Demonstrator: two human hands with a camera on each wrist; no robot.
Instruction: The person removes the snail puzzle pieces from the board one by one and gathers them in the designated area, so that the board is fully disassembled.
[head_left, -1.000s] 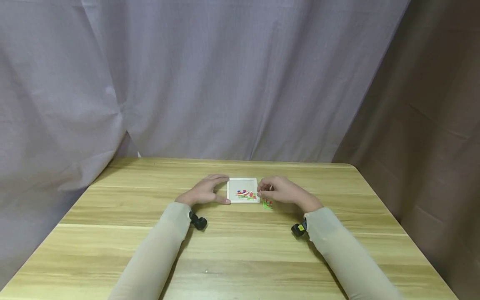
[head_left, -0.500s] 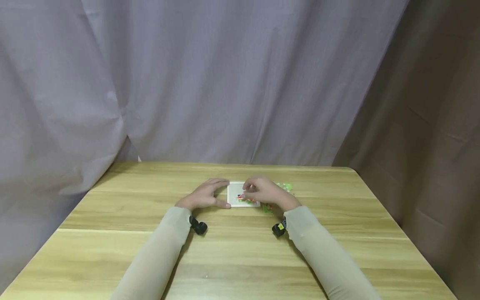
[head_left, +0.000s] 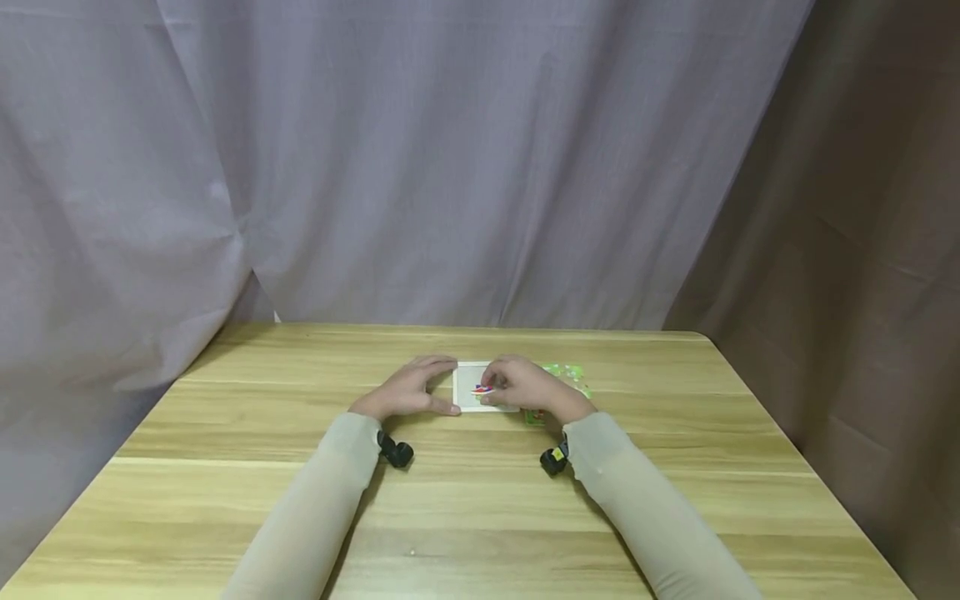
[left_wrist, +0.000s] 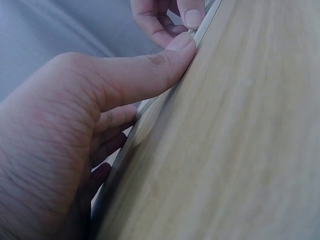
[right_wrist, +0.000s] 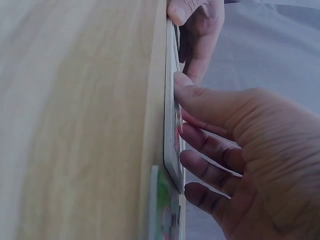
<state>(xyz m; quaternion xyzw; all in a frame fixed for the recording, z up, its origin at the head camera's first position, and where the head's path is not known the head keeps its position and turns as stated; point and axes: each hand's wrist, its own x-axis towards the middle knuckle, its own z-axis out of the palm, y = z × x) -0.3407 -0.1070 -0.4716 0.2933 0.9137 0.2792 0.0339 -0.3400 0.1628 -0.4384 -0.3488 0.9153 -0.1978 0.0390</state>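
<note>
In the head view, a white-framed square board (head_left: pixel 468 408) lies on the table, with a grey inside bearing small red, white, blue and green shapes. My left hand (head_left: pixel 406 388) holds the board's left side, thumb at the near corner and fingers at the far corner. My right hand (head_left: pixel 534 388) is over the board's right half. Its thumb and index finger pinch a small flat coloured piece (head_left: pixel 482 389), mostly hidden by the fingertips. The right wrist view shows the board (right_wrist: pixel 171 135) edge-on, with reddish colour between thumb and fingers.
Right of the board lie flat green-patterned pieces (head_left: pixel 573 373), partly covered by the right hand and wrist. The wooden table (head_left: pixel 480 500) ends at a grey curtain (head_left: pixel 390 167). A brown curtain (head_left: pixel 840 250) hangs on the right.
My right hand has moved left from the board's right edge to over its middle, uncovering green-patterned pieces on the right. The left hand stays at the board's left side.
</note>
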